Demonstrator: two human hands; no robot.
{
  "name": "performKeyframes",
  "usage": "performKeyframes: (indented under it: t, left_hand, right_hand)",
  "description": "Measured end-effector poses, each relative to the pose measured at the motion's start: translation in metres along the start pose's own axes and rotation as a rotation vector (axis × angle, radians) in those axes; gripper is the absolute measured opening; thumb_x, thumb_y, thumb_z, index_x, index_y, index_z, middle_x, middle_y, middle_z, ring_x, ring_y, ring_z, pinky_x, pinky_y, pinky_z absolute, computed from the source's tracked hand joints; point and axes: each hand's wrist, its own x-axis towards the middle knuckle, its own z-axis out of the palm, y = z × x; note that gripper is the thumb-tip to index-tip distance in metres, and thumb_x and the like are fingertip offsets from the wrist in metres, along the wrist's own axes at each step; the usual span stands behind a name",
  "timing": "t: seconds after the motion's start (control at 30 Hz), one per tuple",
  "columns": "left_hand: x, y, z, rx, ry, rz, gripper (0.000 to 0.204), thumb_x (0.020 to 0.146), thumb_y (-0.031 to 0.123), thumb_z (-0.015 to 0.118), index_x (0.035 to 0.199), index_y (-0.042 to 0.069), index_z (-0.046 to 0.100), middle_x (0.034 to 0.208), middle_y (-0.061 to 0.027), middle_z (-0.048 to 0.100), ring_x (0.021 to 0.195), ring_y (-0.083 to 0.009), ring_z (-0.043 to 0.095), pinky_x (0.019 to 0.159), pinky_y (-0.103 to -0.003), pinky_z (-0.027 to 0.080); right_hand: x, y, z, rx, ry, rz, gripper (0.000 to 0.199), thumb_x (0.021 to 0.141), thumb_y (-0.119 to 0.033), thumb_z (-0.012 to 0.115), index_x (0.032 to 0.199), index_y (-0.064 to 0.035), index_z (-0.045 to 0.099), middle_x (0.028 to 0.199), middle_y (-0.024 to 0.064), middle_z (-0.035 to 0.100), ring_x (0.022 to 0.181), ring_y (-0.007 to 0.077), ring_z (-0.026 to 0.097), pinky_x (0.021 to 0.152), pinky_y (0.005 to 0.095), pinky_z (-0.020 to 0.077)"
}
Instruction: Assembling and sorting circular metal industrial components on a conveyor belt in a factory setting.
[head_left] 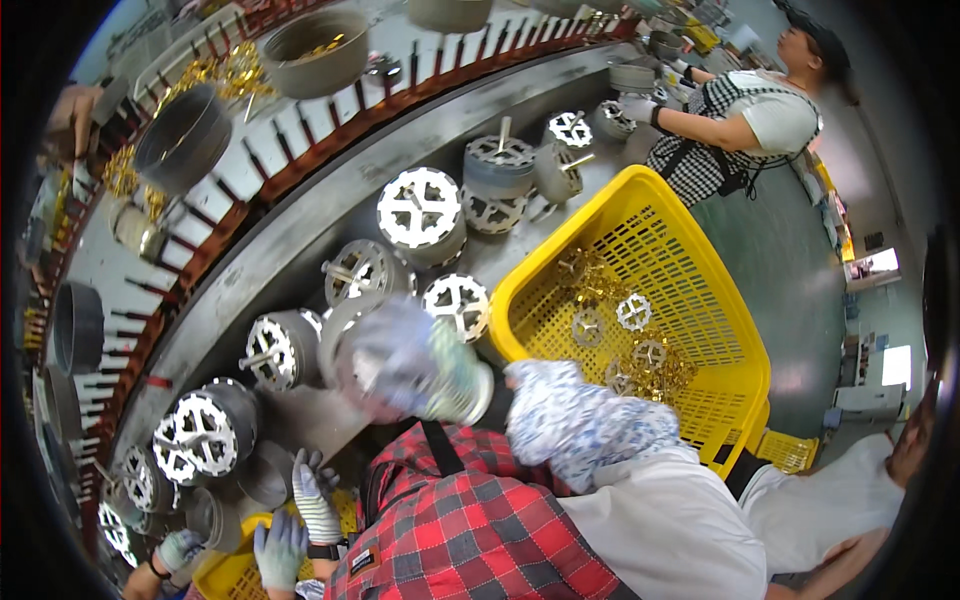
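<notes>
A crowded grey worktop [330,200] carries drum-shaped metal parts. The gloved hand [440,375], blurred, seems closed on a metal drum [350,340] just left of it, axis roughly level; the other hand stays unseen.

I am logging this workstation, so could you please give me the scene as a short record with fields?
Place: curved grey bench, red-pegged rack behind
Right hand: gloved, floral sleeve, blurred, at a round metal housing; grip unclear
Left hand: striped glove, fingers spread, holding nothing
Parts: housings with white slotted ends along the bench
Basket: yellow plastic basket, small brassy and white parts inside
Others: person in a checked apron at the far end; another gloved hand lower left
</notes>
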Motion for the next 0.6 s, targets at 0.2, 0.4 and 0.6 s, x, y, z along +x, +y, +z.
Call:
performKeyframes:
  t: [0.2, 0.4, 0.6]
  left_hand:
    - [0.014, 0.003, 0.063, -0.001, -0.048, -0.052, 0.062, 0.091, 0.043, 0.057, 0.137, 0.005, 0.038, 0.121, -0.013, 0.054, 0.083, -0.0162, 0.057, 0.074, -0.031, 0.051]
    - [0.014, 0.009, 0.114, 0.014, -0.032, -0.103, 0.061, 0.091, 0.041, 0.059, 0.137, 0.006, 0.039, 0.125, -0.0129, 0.053, 0.088, -0.0175, 0.058, 0.079, -0.033, 0.051]
    - [0.026, -0.007, 0.146, 0.062, 0.024, -0.208, 0.064, 0.091, 0.037, 0.058, 0.142, 0.009, 0.032, 0.136, -0.0138, 0.045, 0.105, -0.0238, 0.055, 0.088, -0.038, 0.047]
  right_hand:
    - [-0.053, 0.162, -0.139, -0.118, 0.814, 0.543, 0.016, 0.094, -0.019, 0.057, 0.095, -0.0034, 0.055, 0.091, 0.0107, 0.063, 0.085, 0.0204, 0.059, 0.077, 0.0345, 0.0481]
    - [-0.038, 0.306, -0.278, -0.46, 0.964, 0.799, 0.043, 0.089, -0.04, 0.057, 0.104, 0.0002, 0.059, 0.099, 0.0215, 0.066, 0.094, 0.0355, 0.063, 0.082, 0.0404, 0.0463]
    - [-0.039, 0.409, -0.321, -0.34, 0.413, 0.711, 0.052, 0.085, -0.035, 0.063, 0.124, -0.0015, 0.054, 0.11, 0.0188, 0.064, 0.096, 0.027, 0.062, 0.086, 0.0335, 0.0466]
